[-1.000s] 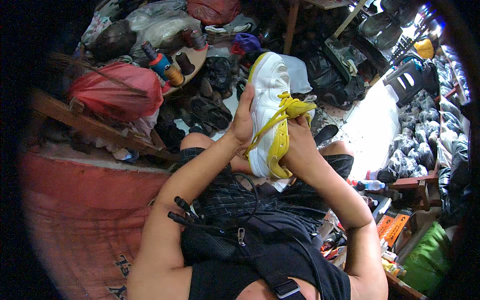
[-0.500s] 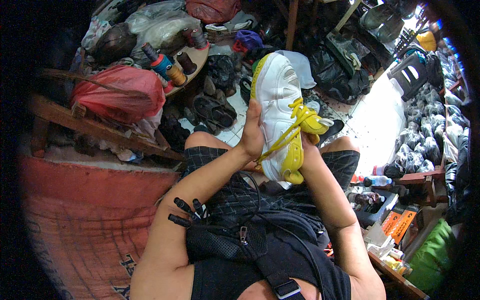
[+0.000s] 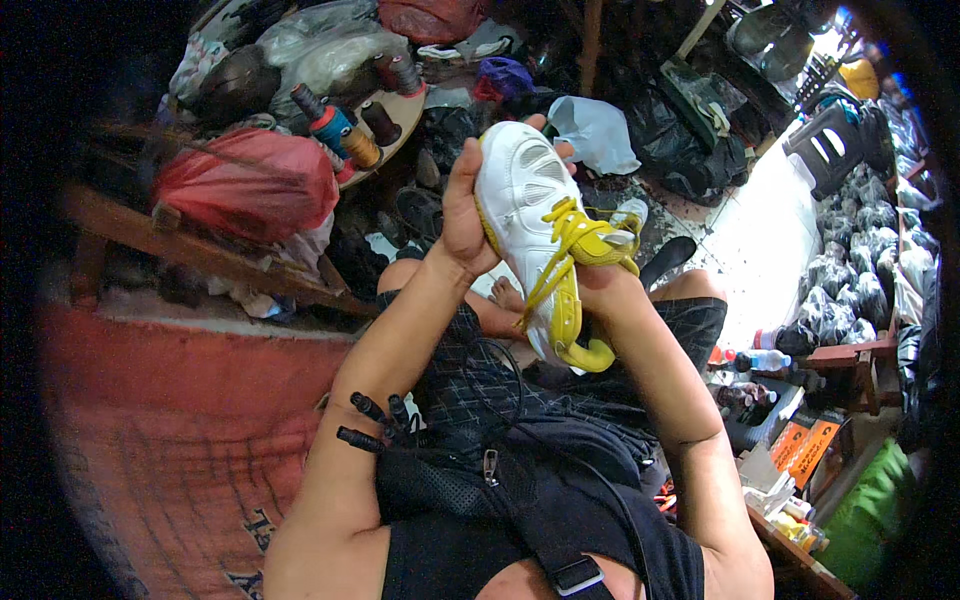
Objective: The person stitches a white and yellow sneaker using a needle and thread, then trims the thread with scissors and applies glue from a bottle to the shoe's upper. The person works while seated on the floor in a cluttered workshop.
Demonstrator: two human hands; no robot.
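Observation:
A white sneaker (image 3: 517, 188) with yellow laces and a yellow tongue is held up before me, its toe end pointing away and its yellow heel end toward me. My left hand (image 3: 466, 222) grips the toe end from the left, thumb along the edge. Fingertips show past the toe's far side. Under the laced side of the sneaker lies my right hand (image 3: 603, 287), closed on it; its fingers are mostly hidden behind the shoe. The yellow laces (image 3: 568, 232) are threaded, with loose lengths hanging along the side.
At the left, several thread spools (image 3: 345, 135) stand on a round board beside a red plastic bag (image 3: 250, 187). A pale plastic bag (image 3: 597, 137) lies beyond the sneaker. Black-wrapped bundles (image 3: 845, 275), bottles (image 3: 762, 361) and an orange box (image 3: 806, 450) sit at the right.
The sneaker has tilted, its toe swinging left and nearer to me. My left hand has shifted up and left, from the shoe's middle to its toe end.

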